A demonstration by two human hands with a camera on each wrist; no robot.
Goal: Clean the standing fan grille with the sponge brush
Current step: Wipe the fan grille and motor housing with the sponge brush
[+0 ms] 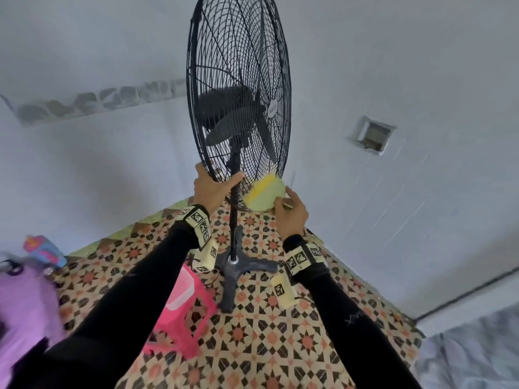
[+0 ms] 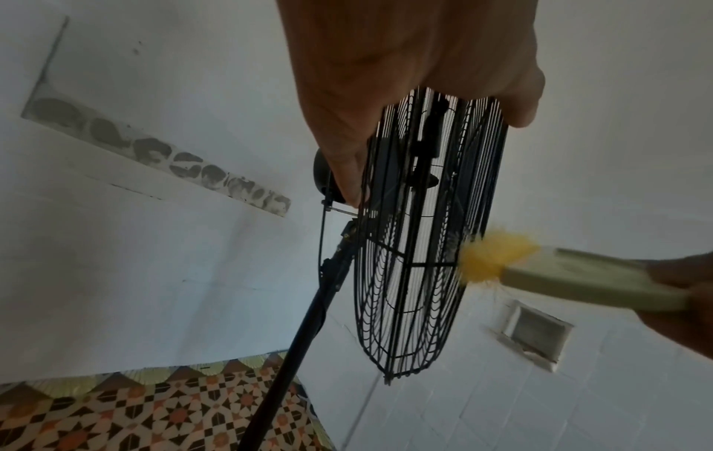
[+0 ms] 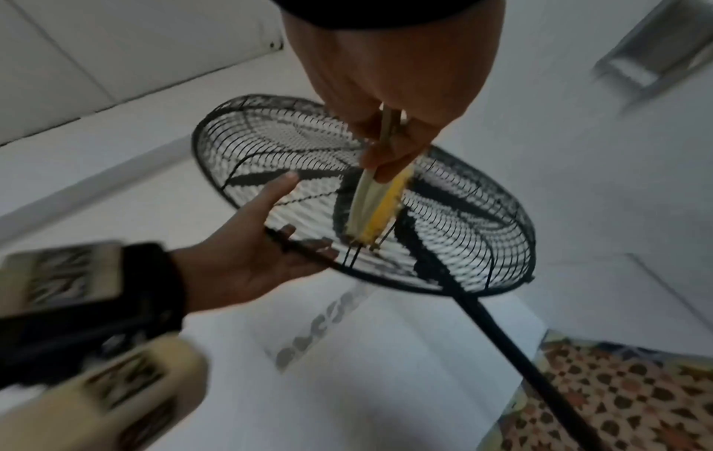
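The black standing fan grille (image 1: pixel 238 80) rises at the centre of the head view on its pole (image 1: pixel 234 220). My left hand (image 1: pixel 213 186) grips the grille's bottom rim, with the thumb (image 2: pixel 347 171) on one side of the cage (image 2: pixel 416 259) and the fingers (image 2: pixel 521 103) on the other. My right hand (image 1: pixel 290 214) pinches the sponge brush (image 1: pixel 264 193), a flat pale green pad with a yellow strip. The brush's yellow edge (image 2: pixel 494 256) touches the front grille wires near the bottom. In the right wrist view the brush (image 3: pixel 374 207) lies against the grille (image 3: pixel 463 213), close to my left hand (image 3: pixel 262 253).
The fan's dark cross base (image 1: pixel 241 265) stands on a patterned floor (image 1: pixel 266 346). A pink plastic stool (image 1: pixel 182 304) sits just left of the base. A purple object (image 1: pixel 22 304) lies at the far left. White tiled walls with a small vent (image 1: pixel 372 134) stand behind.
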